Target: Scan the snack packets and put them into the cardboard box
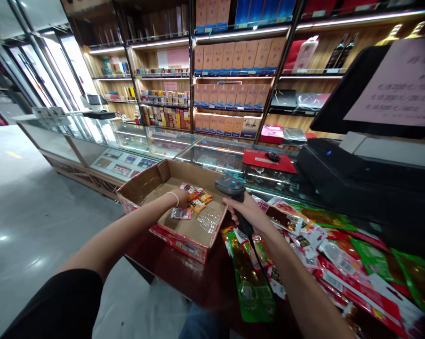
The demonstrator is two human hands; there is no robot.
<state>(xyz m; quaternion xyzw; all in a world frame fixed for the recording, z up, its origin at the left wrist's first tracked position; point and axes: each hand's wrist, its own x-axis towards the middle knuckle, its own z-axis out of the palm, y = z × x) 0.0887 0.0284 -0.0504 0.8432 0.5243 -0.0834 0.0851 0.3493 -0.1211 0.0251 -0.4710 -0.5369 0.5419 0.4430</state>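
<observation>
My right hand (245, 212) is wrapped round the handle of a black barcode scanner (229, 185), which shows a small blue light; its cable hangs below. Inside an open cardboard box (152, 192), my left hand (182, 197) is closed on a small orange-red snack packet (188, 189), its fingertips partly hidden. Several more orange packets (198, 204) and a pale pink packet (181, 213) lie on the box floor by that hand. Beneath the scanner, a long green snack bag (249, 278) rests on the dark red table (173, 270).
A heap of snack bags (325, 249) covers the right side. Behind the box runs a glass counter (156, 141) with a red mat (261, 160) and a mouse (272, 156). A black machine (360, 174) and monitor (360, 89) stand at right. Shelves hold boxed goods (233, 56).
</observation>
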